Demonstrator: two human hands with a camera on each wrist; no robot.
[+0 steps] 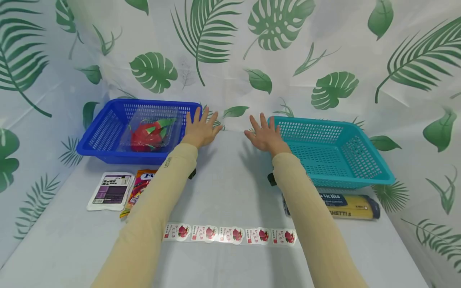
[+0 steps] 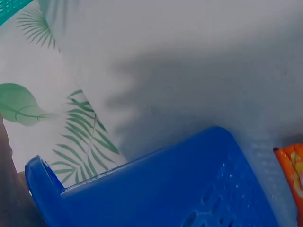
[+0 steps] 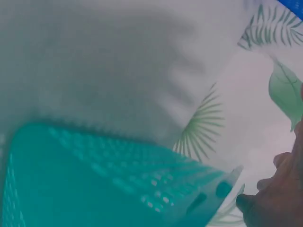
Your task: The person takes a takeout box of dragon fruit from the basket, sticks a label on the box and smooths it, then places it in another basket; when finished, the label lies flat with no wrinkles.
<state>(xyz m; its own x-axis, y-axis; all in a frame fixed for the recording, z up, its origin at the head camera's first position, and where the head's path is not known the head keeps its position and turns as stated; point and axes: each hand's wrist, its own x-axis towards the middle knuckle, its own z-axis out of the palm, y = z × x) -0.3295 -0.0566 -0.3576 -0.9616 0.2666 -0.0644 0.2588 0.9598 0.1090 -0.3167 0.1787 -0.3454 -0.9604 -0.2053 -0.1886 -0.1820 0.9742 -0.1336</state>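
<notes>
With fingers spread, my left hand [image 1: 201,129] hovers at the right end of the blue basket [image 1: 144,159]; it holds nothing. My right hand [image 1: 265,136], fingers also spread and empty, is raised beside the left end of the teal basket [image 1: 345,183]. Inside the blue basket lies a clear plastic box [image 1: 174,138] with a red dragon fruit [image 1: 144,136]. The left wrist view shows the blue basket [image 2: 156,189] below part of the hand [image 2: 14,189]. In the right wrist view the teal basket [image 3: 85,179] is beside the right hand [image 3: 274,203].
A white package with a purple label [image 1: 111,192] and an orange-red packet [image 1: 138,188] lie before the blue basket. A spaghetti pack [image 1: 353,207] lies before the teal one. A strip of dragon fruit stickers [image 1: 230,235] lies near the front. Leaf-print sheeting [image 1: 223,92] stands behind.
</notes>
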